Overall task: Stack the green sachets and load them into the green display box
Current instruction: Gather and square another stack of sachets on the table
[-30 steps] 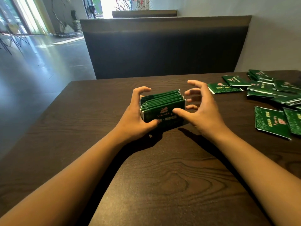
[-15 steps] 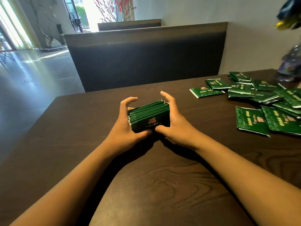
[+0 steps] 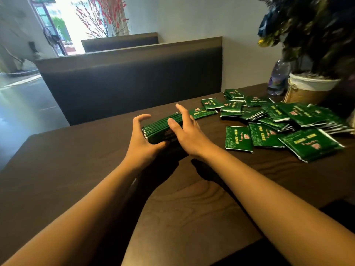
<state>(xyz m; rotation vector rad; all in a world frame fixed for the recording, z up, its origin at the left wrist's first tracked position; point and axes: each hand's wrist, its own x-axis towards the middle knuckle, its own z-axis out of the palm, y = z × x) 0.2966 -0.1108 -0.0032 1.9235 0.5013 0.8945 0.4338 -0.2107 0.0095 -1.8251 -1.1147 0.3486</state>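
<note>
A stack of green sachets [image 3: 161, 126] stands on edge on the dark wooden table [image 3: 182, 208], a little left of centre. My left hand [image 3: 142, 144] grips its left end, thumb at the near face and fingers curled over the far side. My right hand [image 3: 189, 135] lies against the right end with fairly straight fingers, its thumb resting on the stack's top edge. Several loose green sachets [image 3: 269, 120] lie scattered to the right. No green display box is in view.
A potted plant in a rope-wrapped pot [image 3: 309, 89] and a plastic bottle [image 3: 277, 77] stand at the far right behind the loose sachets. A dark padded bench back [image 3: 134, 77] runs behind the table's far edge. The table's left edge drops to the floor.
My right hand closed in from apart onto the stack's right end and now covers more of its top. The view swung right, bringing the plant and more loose sachets into sight.
</note>
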